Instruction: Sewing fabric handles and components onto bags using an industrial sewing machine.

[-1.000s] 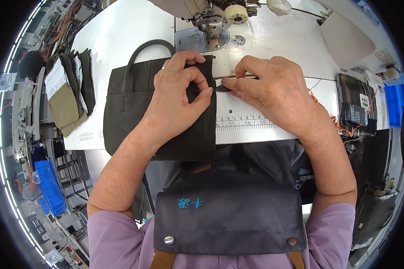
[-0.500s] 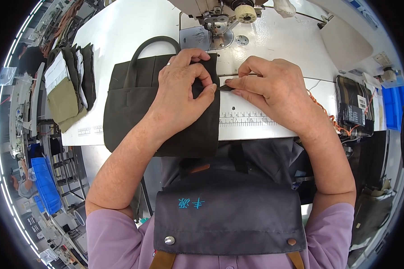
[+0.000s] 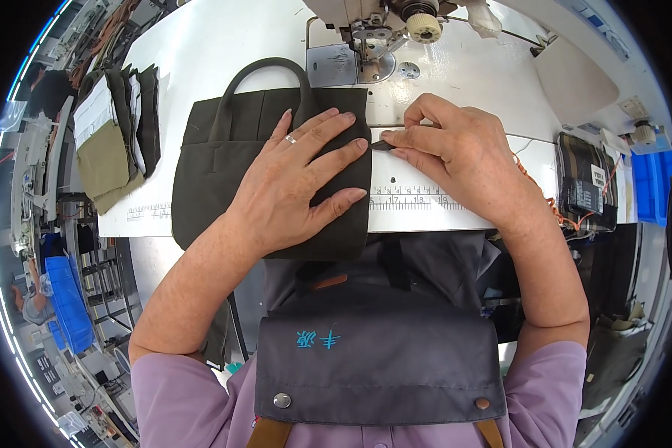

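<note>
White tabletop (image 3: pixel 179 45): left hand (image 3: pixel 299 175), curled earlier, now spreads flat over dark fabric (image 3: pixel 201 190); right hand (image 3: pixel 463 157) pinches some unclear dark piece (image 3: pixel 381 145).

The dark bag piece (image 3: pixel 210 190) is dull cloth, the table (image 3: pixel 179 56) is smooth and shiny, the plate (image 3: pixel 332 66) is metal, and the knob (image 3: pixel 423 28) may be plastic.
</note>
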The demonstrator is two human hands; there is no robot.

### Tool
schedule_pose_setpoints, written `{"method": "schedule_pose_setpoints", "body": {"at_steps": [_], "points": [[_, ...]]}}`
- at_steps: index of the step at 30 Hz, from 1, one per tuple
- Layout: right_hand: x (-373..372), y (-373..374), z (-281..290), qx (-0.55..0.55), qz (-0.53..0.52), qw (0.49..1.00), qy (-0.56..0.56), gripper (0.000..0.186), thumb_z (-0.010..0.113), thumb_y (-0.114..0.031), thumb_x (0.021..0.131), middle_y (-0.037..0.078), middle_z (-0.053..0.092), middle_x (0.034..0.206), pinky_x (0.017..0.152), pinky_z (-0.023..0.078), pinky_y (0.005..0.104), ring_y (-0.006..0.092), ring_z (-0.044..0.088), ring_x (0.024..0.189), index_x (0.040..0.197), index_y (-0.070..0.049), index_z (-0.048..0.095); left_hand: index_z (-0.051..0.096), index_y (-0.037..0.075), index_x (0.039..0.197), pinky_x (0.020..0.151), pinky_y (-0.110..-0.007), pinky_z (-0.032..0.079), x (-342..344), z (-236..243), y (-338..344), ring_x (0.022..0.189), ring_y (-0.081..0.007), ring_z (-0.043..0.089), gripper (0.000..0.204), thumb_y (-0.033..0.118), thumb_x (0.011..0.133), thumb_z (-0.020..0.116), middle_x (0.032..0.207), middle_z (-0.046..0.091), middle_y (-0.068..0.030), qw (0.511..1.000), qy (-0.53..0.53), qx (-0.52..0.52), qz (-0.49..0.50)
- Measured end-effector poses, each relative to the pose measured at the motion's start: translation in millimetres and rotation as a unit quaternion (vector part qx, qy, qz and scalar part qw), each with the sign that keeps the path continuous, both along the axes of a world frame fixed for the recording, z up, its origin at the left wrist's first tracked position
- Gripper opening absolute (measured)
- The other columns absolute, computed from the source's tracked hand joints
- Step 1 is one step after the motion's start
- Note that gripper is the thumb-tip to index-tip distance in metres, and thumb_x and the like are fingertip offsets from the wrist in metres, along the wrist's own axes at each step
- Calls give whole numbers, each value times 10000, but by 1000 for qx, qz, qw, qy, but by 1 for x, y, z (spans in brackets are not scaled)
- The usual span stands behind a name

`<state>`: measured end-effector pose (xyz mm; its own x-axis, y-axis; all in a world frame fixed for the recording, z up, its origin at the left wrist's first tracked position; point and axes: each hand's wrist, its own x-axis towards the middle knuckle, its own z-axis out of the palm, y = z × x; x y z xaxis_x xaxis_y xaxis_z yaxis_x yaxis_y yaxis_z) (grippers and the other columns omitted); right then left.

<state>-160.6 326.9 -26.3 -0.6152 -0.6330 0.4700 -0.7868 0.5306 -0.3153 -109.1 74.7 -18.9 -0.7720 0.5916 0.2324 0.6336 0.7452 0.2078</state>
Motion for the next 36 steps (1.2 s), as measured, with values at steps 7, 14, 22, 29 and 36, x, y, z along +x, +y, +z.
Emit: {"method": "schedule_pose_setpoints", "body": {"at_steps": [7, 14, 22, 29, 36], "points": [[4, -7, 5, 37, -23, 999, 23, 118, 770, -208, 850, 15, 630, 863, 579, 539, 370, 223, 670, 653, 929, -120, 769, 647, 125, 1317, 1172, -612, 330, -2, -7, -4, 1400, -323, 497, 434, 288, 922, 727, 1482, 543, -105, 997, -37, 66, 21], [1, -16, 5, 42, -53, 997, 39, 146, 776, -207, 840, 19, 633, 868, 588, 546, 369, 226, 676, 658, 951, -113, 764, 651, 128, 1308, 1173, -611, 329, -9, -10, -1, 1384, -326, 507, 399, 270, 939, 708, 1471, 549, -102, 996, -14, 68, 50], [-25, -20, 10, 80, -89, 992, 45, 158, 747, -226, 877, 53, 658, 912, 634, 554, 397, 270, 697, 722, 963, -93, 753, 651, 121, 1290, 1176, -612, 327, -37, -16, 1, 1385, -312, 500, 374, 299, 963, 679, 1473, 545, -103, 995, 1, 70, 71], [-48, -10, -10, 3, -124, 992, 1, 274, 694, -285, 945, 100, 667, 965, 718, 547, 431, 310, 693, 836, 1119, -73, 702, 656, 115, 1276, 1171, -614, 335, -63, -19, 4, 1361, -321, 521, 367, 299, 959, 678, 1453, 562, -106, 993, 10, 91, 69], [-45, -21, 7, 49, -140, 977, -150, 369, 755, -337, 900, 124, 668, 1020, 699, 546, 414, 312, 694, 807, 1125, -49, 707, 673, 100, 1257, 1168, -621, 339, -72, -20, -2, 1329, -321, 548, 367, 315, 959, 676, 1429, 574, -120, 993, 12, 94, 72]]}}
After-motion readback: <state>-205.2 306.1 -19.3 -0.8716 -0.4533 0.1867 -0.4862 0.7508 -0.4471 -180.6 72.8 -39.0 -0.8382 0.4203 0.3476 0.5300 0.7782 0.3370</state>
